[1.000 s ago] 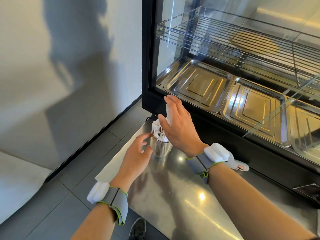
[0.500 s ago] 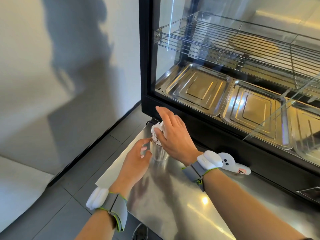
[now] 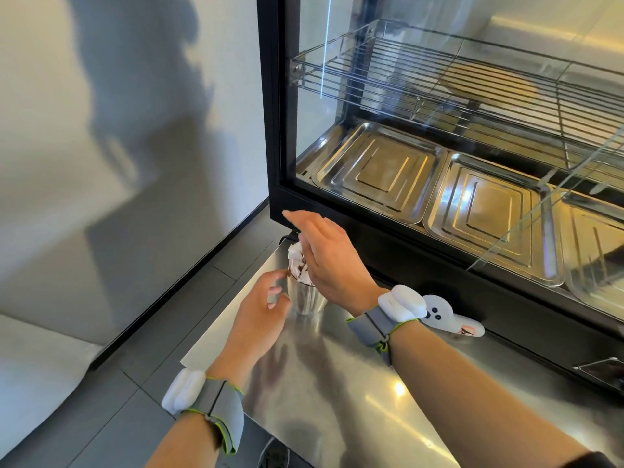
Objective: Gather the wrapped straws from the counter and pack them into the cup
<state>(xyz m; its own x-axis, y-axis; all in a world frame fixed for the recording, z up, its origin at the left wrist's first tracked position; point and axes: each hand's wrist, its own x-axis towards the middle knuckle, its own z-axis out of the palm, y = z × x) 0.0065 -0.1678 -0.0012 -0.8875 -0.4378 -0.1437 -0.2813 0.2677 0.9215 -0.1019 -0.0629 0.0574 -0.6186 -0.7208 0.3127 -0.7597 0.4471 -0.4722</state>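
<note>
A steel cup (image 3: 306, 300) stands at the far left corner of the steel counter (image 3: 337, 400), close to the display case. White wrapped straws (image 3: 296, 260) stick out of its top in a bunch. My right hand (image 3: 329, 263) lies over the straws from the right, fingers stretched flat and its palm side against them. My left hand (image 3: 258, 312) is at the cup's left side with fingers apart; the index fingertip is at the rim and the others sit near the wall. The cup's right side is hidden behind my right hand.
A black-framed glass display case (image 3: 280, 184) with steel trays (image 3: 378, 170) and a wire rack (image 3: 439, 86) rises right behind the cup. A small white rabbit-shaped object (image 3: 450, 319) lies on the counter behind my right wrist. The counter's left edge (image 3: 216, 332) drops to a tiled floor.
My right hand has come down and forward over the straws, which now stick out less above the cup. My left hand has stayed beside the cup.
</note>
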